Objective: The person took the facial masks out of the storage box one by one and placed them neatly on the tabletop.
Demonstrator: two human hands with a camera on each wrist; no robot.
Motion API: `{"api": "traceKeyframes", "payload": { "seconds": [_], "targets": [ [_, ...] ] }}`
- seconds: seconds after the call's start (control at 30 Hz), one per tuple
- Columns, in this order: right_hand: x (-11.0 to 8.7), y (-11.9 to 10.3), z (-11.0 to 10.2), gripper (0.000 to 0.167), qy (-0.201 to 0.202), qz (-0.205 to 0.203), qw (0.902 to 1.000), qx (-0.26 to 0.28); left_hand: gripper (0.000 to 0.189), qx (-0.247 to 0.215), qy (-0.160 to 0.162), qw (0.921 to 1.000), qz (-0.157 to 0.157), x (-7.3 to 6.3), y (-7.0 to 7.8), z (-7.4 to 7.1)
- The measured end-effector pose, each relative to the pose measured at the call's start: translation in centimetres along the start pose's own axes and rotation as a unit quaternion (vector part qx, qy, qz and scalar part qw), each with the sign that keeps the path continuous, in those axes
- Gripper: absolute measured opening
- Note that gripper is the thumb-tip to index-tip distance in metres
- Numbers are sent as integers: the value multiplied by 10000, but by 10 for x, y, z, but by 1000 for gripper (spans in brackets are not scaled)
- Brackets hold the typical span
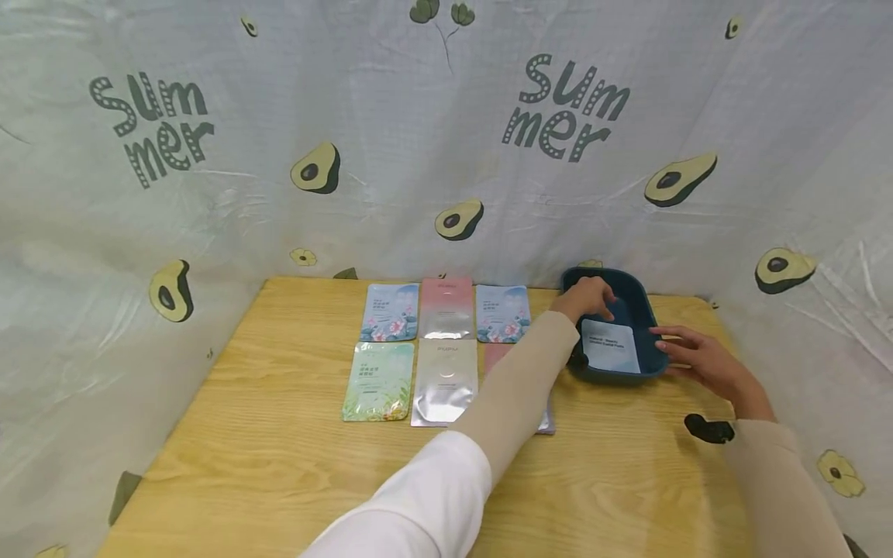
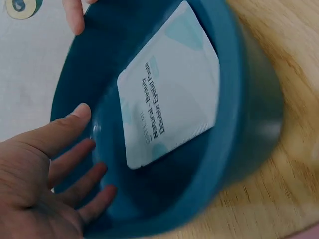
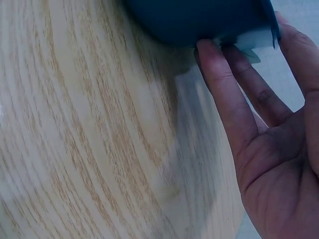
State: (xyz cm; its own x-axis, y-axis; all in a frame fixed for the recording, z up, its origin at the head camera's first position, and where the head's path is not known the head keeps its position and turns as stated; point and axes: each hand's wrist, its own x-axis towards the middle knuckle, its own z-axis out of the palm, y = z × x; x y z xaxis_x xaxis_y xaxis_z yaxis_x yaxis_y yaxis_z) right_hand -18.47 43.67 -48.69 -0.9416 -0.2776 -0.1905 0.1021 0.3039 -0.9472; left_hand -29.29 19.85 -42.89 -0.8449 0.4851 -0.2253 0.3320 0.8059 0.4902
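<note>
A dark blue plastic basin (image 1: 659, 370) stands at the table's back right. Inside lies a white and pale-blue packet (image 2: 169, 84) printed "Natural Beauty Double Eyelid Paste". Reaching over the basin's left side, my left hand (image 1: 591, 298) has its fingers loosely spread inside the rim, apart from the packet; nothing is in its grasp. At the basin's right side is my right hand (image 1: 708, 360), fairly straight fingers (image 3: 227, 92) touching the outer wall and the thumb near the rim. In the left wrist view, fingertips of the right hand (image 2: 75, 15) show at the rim.
Left of the basin, sachets lie in two rows: a blue floral one (image 1: 391, 312), a pink one (image 1: 446, 308), another blue floral one (image 1: 502, 313), a green one (image 1: 377, 381) and a silver one (image 1: 445, 383). My left sleeve partly covers more. A patterned curtain (image 1: 391, 116) hangs behind.
</note>
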Motion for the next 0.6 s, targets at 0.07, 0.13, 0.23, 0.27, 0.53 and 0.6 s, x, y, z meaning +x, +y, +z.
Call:
{"api": "traceKeyframes", "payload": {
  "seconds": [0.07, 0.13, 0.23, 0.27, 0.53, 0.6],
  "targets": [
    [1, 0, 0, 44, 12, -8, 10000, 71, 43, -159, -5, 9996, -229, 1, 1, 2],
    [2, 0, 1, 43, 9, -22, 9998, 172, 43, -277, -21, 9989, -389, 1, 2, 3],
    [3, -1, 3, 42, -39, -104, 9996, 244, 45, -271, -69, 9978, -596, 3, 3, 6],
    [4, -1, 4, 43, -51, -123, 9996, 245, 44, -248, -84, 9975, -649, 5, 2, 7],
    [2, 3, 2, 50, 111, 87, 9999, -37, 32, -440, -125, 9959, -775, 12, -1, 23],
    [1, 3, -1, 49, 153, 106, 9998, -91, 26, -445, -140, 9963, -716, 15, 0, 26]
  ]
}}
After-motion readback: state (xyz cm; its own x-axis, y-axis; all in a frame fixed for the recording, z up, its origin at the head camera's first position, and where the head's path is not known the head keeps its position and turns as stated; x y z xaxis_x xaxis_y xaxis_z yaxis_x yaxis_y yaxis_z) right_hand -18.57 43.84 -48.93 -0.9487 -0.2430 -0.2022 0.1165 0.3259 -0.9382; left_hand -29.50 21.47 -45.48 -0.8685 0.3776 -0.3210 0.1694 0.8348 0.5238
